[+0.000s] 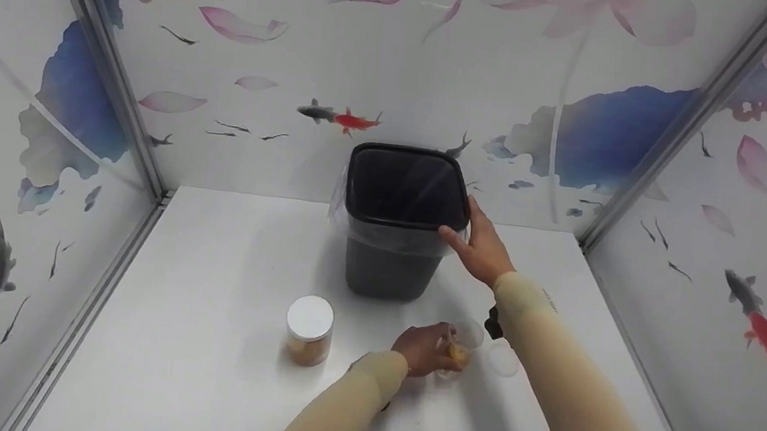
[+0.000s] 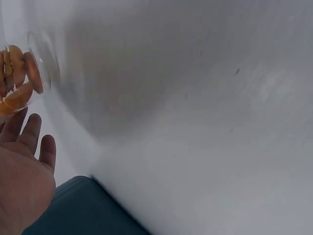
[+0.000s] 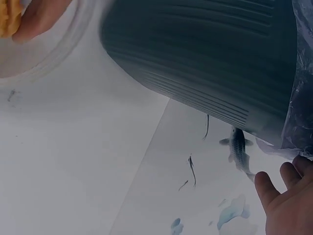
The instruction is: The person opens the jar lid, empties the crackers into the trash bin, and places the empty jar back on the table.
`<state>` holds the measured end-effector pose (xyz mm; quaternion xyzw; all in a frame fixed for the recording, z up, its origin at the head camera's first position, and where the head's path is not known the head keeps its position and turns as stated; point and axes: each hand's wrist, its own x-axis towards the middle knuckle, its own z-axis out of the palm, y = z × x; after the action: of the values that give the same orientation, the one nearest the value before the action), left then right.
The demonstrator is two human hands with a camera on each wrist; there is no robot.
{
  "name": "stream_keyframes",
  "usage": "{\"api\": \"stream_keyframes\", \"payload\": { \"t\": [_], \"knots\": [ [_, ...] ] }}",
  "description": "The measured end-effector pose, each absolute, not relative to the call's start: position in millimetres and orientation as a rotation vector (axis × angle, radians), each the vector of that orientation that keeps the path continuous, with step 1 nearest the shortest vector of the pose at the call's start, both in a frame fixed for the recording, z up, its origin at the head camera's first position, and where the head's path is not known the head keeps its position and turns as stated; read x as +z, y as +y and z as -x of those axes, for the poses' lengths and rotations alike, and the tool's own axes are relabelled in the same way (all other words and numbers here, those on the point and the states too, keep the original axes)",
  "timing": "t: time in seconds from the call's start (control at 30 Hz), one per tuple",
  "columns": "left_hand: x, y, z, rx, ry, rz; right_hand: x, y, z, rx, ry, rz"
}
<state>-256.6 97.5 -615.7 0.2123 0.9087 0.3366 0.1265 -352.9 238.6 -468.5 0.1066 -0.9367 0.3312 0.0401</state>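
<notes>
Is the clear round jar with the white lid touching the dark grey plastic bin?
Apart: the head view shows white tabletop between the jar and bin.

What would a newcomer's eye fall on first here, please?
Probably the dark bin at the back of the white table, with the right hand at its rim. Next come the orange-yellow pieces in a clear container by the left hand, in front of the bin. On the back wall, a red fish stands out.
</notes>
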Motion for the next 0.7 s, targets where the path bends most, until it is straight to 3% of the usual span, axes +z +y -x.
{"api": "stream_keyframes", "payload": {
  "t": [0.4,0.7],
  "knots": [
    [-555.8,37.1,239.8,1.452,2.522,-0.593,-466.7,242.3,352.4,0.968,-2.872,-0.355],
    [-472.1,-43.5,253.2,1.865,2.724,-0.689,-465.3,242.0,354.7,0.936,-2.927,-0.355]
  ]
}}
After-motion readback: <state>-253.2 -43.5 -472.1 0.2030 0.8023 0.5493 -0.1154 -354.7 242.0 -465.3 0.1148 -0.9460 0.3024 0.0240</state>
